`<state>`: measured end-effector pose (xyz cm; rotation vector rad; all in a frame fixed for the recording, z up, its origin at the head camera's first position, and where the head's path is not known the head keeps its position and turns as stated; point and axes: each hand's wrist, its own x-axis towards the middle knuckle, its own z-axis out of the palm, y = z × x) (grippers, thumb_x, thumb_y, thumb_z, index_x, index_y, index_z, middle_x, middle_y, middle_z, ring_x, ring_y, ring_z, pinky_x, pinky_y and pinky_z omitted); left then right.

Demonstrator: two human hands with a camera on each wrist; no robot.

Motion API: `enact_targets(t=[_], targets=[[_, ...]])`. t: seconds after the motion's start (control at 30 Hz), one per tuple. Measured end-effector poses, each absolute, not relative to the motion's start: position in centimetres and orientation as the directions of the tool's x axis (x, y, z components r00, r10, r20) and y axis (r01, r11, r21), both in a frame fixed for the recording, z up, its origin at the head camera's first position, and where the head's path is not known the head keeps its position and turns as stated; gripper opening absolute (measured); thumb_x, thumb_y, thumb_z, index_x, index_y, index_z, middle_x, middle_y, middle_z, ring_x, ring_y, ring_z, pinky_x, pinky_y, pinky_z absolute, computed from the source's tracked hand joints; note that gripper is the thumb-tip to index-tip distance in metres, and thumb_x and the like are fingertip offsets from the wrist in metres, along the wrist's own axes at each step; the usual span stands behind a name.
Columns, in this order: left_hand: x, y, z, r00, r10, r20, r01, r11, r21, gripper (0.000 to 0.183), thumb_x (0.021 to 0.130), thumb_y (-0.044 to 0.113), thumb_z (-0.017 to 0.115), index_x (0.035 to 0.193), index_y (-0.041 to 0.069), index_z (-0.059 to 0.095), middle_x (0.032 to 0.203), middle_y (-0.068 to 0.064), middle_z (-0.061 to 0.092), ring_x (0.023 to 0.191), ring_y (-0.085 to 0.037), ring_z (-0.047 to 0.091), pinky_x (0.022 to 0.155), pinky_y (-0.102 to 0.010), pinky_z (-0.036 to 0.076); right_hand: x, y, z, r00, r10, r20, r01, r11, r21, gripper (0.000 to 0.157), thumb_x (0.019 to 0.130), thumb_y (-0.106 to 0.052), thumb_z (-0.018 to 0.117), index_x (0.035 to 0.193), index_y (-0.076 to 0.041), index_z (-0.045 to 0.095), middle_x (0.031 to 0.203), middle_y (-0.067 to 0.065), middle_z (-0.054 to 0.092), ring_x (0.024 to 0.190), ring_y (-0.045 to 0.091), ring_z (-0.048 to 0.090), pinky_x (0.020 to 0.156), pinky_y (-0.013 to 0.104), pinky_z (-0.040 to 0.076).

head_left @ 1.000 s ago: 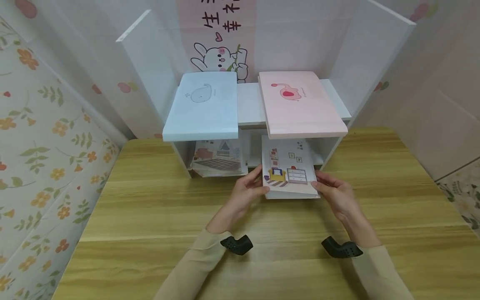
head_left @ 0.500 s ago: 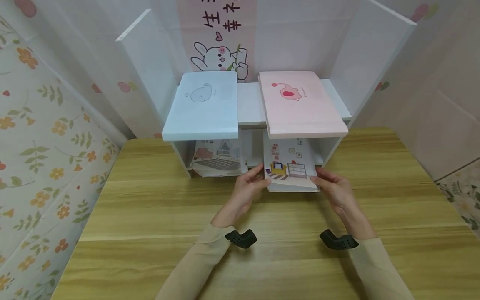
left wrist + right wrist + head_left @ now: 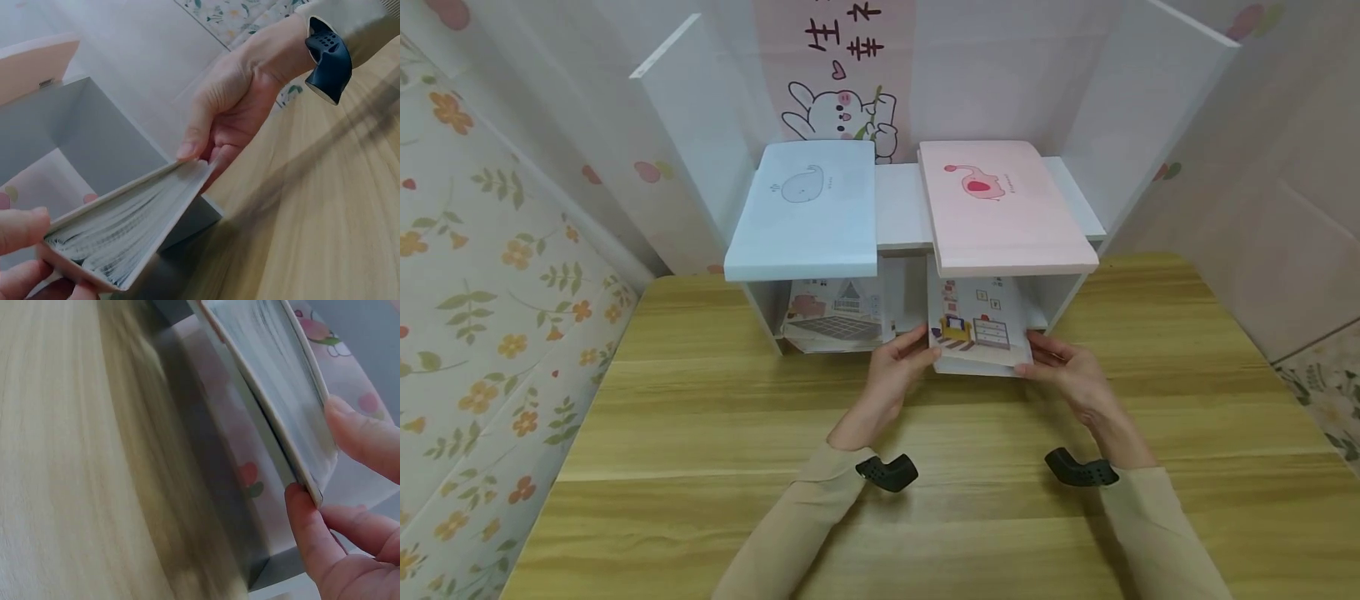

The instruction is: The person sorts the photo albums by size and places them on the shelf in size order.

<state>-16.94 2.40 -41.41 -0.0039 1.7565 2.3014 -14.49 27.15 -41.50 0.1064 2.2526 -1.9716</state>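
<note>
A thick book (image 3: 973, 337) with a white cover showing drawn furniture juts partly out of the lower right of a white shelf, its back part hidden under a pink book (image 3: 1007, 208). My left hand (image 3: 891, 375) pinches its near left corner, thumb on top and fingers beneath. At the near right corner, my right hand (image 3: 1071, 375) grips it the same way. The left wrist view shows the wavy page edges of the book (image 3: 125, 231) between its covers. In the right wrist view the book (image 3: 281, 394) is tilted, thumb and fingers on opposite covers.
Another illustrated book (image 3: 835, 321) lies in the shelf's lower left. A light blue book (image 3: 805, 208) with a whale rests on top. Tall white side panels (image 3: 1150, 117) flank the shelf (image 3: 902, 204). It stands on a wooden table (image 3: 700, 433), against a patterned curtain.
The book has slid farther back into the shelf, under the pink book. Both hands have moved forward with it, keeping their grip.
</note>
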Motion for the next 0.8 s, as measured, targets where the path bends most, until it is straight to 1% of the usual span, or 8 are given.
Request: enact_targets(t=[0.2,0.37,0.47,0.63,0.8], targets=[[-17.2,3.0,-41.1,-0.982,0.111,-0.154,-0.168,-0.124,0.978,0.045,0.083,0.004,0.068,0.125,-0.004,0.056,0.128,-0.016,0.055,0.114,-0.026,0.054,0.091,-0.029,0.047,-14.6,26.9,-41.7,-0.989,0.035,-0.144,0.148,0.197,-0.969,0.062,0.083,0.000,0.068,0.135,0.014,0.036,0.131,0.037,0.040,0.091,-0.005,0.055,0.076,0.013,0.048],[-17.5,3.6,-40.7,-0.990,0.044,-0.133,-0.136,-0.076,0.988,0.040,0.081,0.003,0.070,0.119,-0.005,0.060,0.121,-0.017,0.060,0.108,-0.027,0.058,0.088,-0.030,0.049,-14.7,26.7,-41.4,-0.982,0.104,-0.156,0.178,0.269,-0.947,0.060,0.085,-0.010,0.070,0.133,0.011,0.042,0.132,0.031,0.045,0.096,-0.001,0.053,0.077,0.010,0.046],[-17.6,3.9,-40.6,-0.993,0.012,-0.120,-0.121,-0.064,0.991,0.038,0.080,0.002,0.071,0.116,-0.006,0.062,0.117,-0.018,0.062,0.105,-0.027,0.060,0.085,-0.030,0.050,-14.8,26.6,-41.2,-0.976,0.142,-0.164,0.198,0.280,-0.939,0.060,0.085,-0.016,0.070,0.132,0.010,0.044,0.131,0.029,0.047,0.097,0.002,0.054,0.078,0.011,0.046],[-17.9,4.2,-40.5,-0.995,-0.015,-0.100,-0.099,-0.008,0.995,0.037,0.080,0.004,0.071,0.115,-0.006,0.062,0.115,-0.018,0.063,0.103,-0.027,0.062,0.083,-0.029,0.051,-15.0,26.1,-41.0,-0.963,0.221,-0.154,0.213,0.280,-0.936,0.056,0.084,-0.018,0.071,0.128,0.010,0.050,0.126,0.029,0.051,0.083,-0.005,0.056,0.075,0.017,0.050],[-18.3,4.3,-40.3,-0.996,-0.014,-0.092,-0.092,0.002,0.996,0.038,0.081,0.004,0.070,0.116,-0.008,0.061,0.115,-0.019,0.063,0.103,-0.027,0.061,0.083,-0.028,0.051,-15.3,25.8,-40.9,-0.952,0.269,-0.146,0.221,0.274,-0.936,0.053,0.083,-0.016,0.072,0.124,0.011,0.053,0.121,0.027,0.055,0.074,-0.006,0.058,0.072,0.023,0.054]])
